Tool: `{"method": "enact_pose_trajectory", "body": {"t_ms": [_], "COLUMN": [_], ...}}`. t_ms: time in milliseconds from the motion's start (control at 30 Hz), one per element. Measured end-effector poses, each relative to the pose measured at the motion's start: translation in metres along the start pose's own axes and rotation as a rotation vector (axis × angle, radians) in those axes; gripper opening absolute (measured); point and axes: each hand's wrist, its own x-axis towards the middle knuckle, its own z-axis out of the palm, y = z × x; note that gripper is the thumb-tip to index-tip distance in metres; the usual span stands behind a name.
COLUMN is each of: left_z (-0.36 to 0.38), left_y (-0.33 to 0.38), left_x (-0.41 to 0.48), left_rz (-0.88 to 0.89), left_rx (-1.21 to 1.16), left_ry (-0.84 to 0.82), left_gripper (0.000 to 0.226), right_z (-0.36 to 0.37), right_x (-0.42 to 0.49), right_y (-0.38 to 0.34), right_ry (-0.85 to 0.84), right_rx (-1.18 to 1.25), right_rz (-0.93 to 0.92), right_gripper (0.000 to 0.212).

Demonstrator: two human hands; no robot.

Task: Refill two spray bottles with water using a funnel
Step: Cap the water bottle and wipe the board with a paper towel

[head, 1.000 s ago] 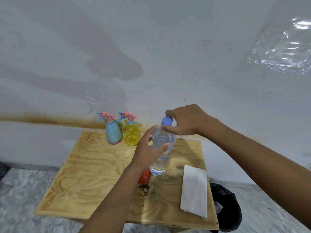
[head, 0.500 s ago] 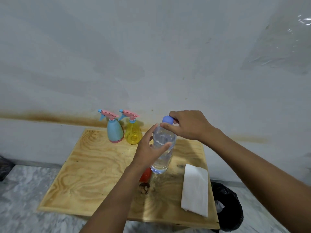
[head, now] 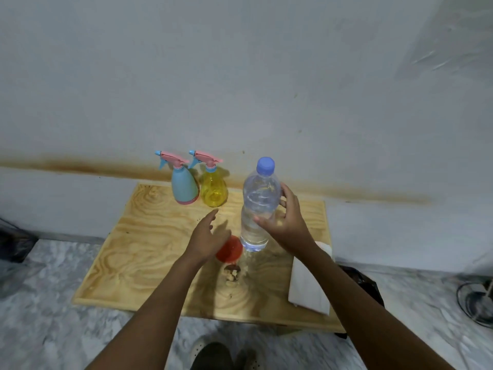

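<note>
A clear water bottle [head: 257,209] with a blue cap [head: 265,165] stands upright over the wooden table [head: 138,241]. My right hand [head: 286,222] grips its body from the right. My left hand [head: 206,236] hovers open to the left of the bottle, fingers stretched toward the back. A red funnel [head: 229,249] lies on the table just under my left hand, partly hidden by it. A blue spray bottle [head: 184,186] and a yellow spray bottle [head: 213,189], both with pink triggers, stand side by side at the table's back edge.
A folded white cloth [head: 306,284] lies on the table's right side. A black bag [head: 360,281] sits on the floor to the right of the table. A dark knot [head: 232,272] marks the wood. A fan base [head: 477,300] stands at far right. The wall rises close behind.
My right hand left the cap and now holds the bottle's body. My left hand released the bottle and moved left, open. The view tilted down.
</note>
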Motion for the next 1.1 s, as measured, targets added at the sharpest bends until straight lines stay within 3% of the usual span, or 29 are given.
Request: {"method": "enact_pose_trajectory", "body": {"t_ms": [100, 267, 367, 433, 1100], "left_z": [0.009, 0.021, 0.026, 0.028, 0.028], "left_y": [-0.023, -0.064, -0.064, -0.062, -0.059], "left_x": [0.005, 0.025, 0.025, 0.024, 0.045], "left_rz": [-0.138, -0.119, -0.065, -0.021, 0.096], "left_rx": [0.111, 0.369, 0.324, 0.302, 0.239], "left_ry": [-0.071, -0.136, -0.09, -0.076, 0.092], "left_gripper": [0.079, 0.065, 0.041, 0.037, 0.026], "right_z": [0.014, 0.033, 0.044, 0.048, 0.049], "right_x": [0.003, 0.01, 0.013, 0.016, 0.024], "right_y": [0.008, 0.019, 0.027, 0.028, 0.012], "right_ry": [0.04, 0.157, 0.219, 0.262, 0.414], "right_rx": [0.064, -0.026, -0.05, -0.047, -0.046], "right_rz": [-0.019, 0.015, 0.048, 0.072, 0.121], "right_gripper": [0.093, 0.083, 0.083, 0.083, 0.071]}}
